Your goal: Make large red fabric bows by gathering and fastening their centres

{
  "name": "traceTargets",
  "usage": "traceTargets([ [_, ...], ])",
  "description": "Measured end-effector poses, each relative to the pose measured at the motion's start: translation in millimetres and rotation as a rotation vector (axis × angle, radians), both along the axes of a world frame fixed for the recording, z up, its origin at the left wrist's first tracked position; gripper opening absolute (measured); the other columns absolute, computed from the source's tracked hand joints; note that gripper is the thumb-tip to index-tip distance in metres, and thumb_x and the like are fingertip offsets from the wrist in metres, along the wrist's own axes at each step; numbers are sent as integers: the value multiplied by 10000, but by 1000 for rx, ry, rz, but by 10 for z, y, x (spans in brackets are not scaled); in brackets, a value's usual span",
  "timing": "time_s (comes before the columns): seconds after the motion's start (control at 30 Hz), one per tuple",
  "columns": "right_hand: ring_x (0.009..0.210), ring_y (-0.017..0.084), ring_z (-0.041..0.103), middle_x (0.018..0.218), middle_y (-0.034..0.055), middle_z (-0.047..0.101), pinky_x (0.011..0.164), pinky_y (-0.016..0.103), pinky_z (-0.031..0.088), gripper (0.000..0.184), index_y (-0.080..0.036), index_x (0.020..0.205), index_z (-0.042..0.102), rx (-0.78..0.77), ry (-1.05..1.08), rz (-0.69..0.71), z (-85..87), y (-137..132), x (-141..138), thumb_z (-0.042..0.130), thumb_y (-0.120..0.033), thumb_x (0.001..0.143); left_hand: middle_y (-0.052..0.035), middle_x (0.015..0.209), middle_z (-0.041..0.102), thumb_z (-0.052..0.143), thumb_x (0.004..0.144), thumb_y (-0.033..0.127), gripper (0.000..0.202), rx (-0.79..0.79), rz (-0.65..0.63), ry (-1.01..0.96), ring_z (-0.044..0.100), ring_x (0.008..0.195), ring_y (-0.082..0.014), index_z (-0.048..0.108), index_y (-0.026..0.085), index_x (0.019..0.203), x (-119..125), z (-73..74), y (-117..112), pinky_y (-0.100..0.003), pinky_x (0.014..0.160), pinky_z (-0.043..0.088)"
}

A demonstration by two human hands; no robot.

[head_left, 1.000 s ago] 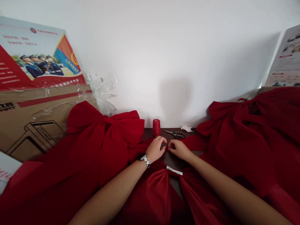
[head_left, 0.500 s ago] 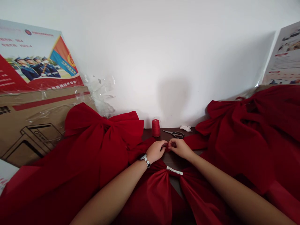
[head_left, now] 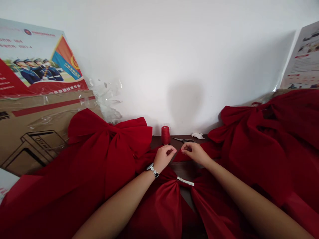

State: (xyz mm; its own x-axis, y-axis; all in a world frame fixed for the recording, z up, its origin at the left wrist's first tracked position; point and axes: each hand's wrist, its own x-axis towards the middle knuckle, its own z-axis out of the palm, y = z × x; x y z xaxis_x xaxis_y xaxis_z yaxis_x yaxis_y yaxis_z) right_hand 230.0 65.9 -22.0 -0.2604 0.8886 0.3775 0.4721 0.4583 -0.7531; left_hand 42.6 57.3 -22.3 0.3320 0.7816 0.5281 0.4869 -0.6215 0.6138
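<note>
My left hand (head_left: 165,156), with a watch and bracelet at the wrist, is closed in a pinch. Facing it, my right hand (head_left: 195,152) also pinches, a small gap away. Whatever lies between the fingertips is too fine to make out. Both hands hover over a strip of red fabric (head_left: 209,151) on the dark table (head_left: 184,169). Nearer me lies a gathered red bow (head_left: 169,199) with a white-and-metal clip (head_left: 185,181) across its middle. Just behind the hands stand a red thread cone (head_left: 165,135) with needles or pins at its top, and scissors (head_left: 184,140), their handles partly hidden by my right hand.
A large red bow (head_left: 109,142) fills the left, and more red bows (head_left: 254,142) are heaped at the right. A cardboard box (head_left: 47,129) stands far left. Crumpled white tissue (head_left: 197,135) lies by the white wall (head_left: 149,59).
My hands have moved slightly upward and a little farther apart, both still pinching. My right hand now covers part of the scissors' handles. The fabric and bows look unmoved.
</note>
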Motion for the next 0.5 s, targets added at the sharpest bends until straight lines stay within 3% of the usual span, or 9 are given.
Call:
traceTargets([
  [0.17, 653, 153, 546, 691, 23, 602, 627, 266, 404, 142, -164, 725, 580, 34, 39, -84, -42, 108, 104, 529, -296, 738, -29, 753, 662, 518, 820, 263, 182, -50, 28, -115, 557, 661, -130, 656, 156, 773, -4, 2, 11, -221, 628, 410],
  [0.37, 661, 148, 537, 736, 29, 578, 638, 270, 434, 214, -170, 787, 541, 72, 269, -74, -8, 143, 143, 535, -382, 766, -46, 794, 663, 522, 820, 304, 204, -121, -9, -249, 571, 706, -138, 645, 142, 803, -7, 14, 13, -228, 657, 438],
  [0.5, 670, 144, 535, 753, 26, 579, 658, 273, 440, 241, -167, 809, 551, 66, 295, -71, 32, 89, 106, 543, -405, 769, -28, 709, 637, 546, 803, 331, 224, -172, -16, -296, 538, 629, -116, 648, 132, 789, -5, 27, 3, -215, 596, 428],
])
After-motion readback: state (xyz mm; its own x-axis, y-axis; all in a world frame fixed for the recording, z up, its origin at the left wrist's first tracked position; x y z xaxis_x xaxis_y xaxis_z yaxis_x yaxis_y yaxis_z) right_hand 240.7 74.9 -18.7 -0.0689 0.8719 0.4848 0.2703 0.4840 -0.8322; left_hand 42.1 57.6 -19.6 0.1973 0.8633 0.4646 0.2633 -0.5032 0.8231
